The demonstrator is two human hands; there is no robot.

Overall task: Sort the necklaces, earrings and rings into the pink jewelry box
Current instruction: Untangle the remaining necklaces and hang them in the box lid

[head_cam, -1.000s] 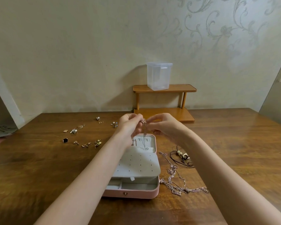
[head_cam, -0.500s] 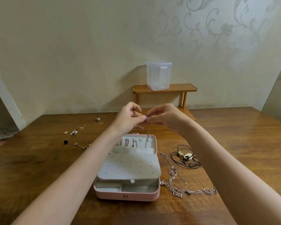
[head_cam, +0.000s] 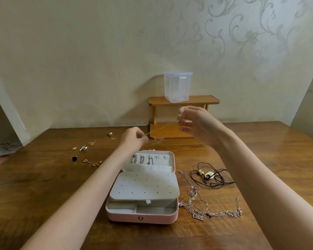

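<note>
Left hand (head_cam: 134, 139) and right hand (head_cam: 193, 121) each pinch an end of a thin pale chain necklace (head_cam: 161, 129), stretched above the open pink jewelry box (head_cam: 143, 216) below them

The chain (head_cam: 159, 129) between my left hand (head_cam: 132, 139) and right hand (head_cam: 193, 123) blurs; its pendant is unreadable. My left forearm hides the pink jewelry box (head_cam: 143, 218) at ten o'clock.

Soft, even daylight is filling the scene, and glare is spreading across the wooden table (head_cam: 260, 150) toward three o'clock. Motion blur is smearing both hands and the chain between them. Wide-angle distortion is bending the wall (head_cam: 79, 60) edges at nine and three o'clock.
</note>
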